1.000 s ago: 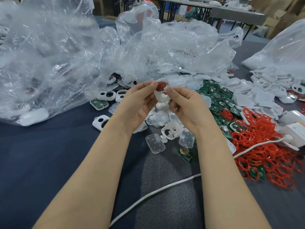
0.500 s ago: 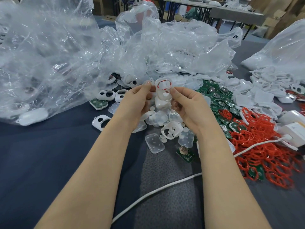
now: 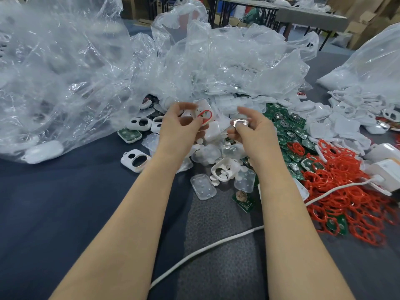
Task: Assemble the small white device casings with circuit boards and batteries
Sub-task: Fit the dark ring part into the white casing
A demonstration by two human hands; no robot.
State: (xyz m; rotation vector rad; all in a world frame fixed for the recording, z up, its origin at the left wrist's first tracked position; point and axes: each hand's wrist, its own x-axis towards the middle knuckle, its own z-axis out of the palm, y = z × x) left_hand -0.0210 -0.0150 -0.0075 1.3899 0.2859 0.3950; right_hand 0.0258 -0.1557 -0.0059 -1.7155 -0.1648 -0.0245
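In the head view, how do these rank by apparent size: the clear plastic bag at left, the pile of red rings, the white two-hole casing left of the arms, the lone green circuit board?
1. clear plastic bag
2. pile of red rings
3. white two-hole casing and lone green circuit board: nearly alike, not ranked.

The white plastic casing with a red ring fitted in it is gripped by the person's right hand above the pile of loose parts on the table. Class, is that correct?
Not quite. The head view shows the white plastic casing with a red ring gripped by the left hand, not the right, above the pile of loose parts. The right hand pinches a small shiny clear piece instead.
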